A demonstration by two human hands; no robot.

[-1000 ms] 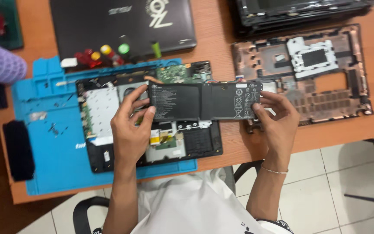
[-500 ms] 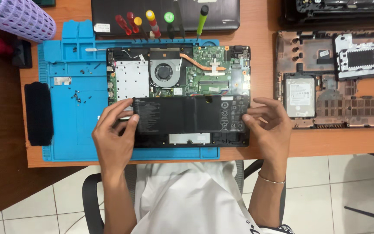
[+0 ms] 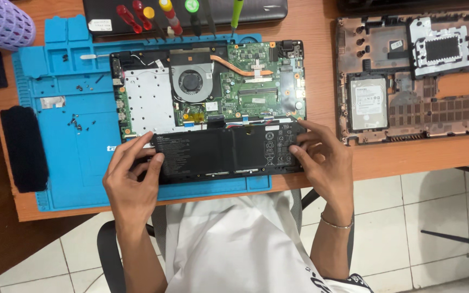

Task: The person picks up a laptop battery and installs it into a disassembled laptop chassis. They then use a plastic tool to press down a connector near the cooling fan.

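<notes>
Head view: long black battery pack lies across near edge of opened laptop base, on blue mat.
Left hand, right hand pinch its ends, fingers curled. Risk: skewed seating could nip the wires just beyond it.

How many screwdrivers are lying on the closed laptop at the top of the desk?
6 in a row on the closed laptop: red, red, yellow, yellow, round green, slim green. The top edge may hide more.
</notes>
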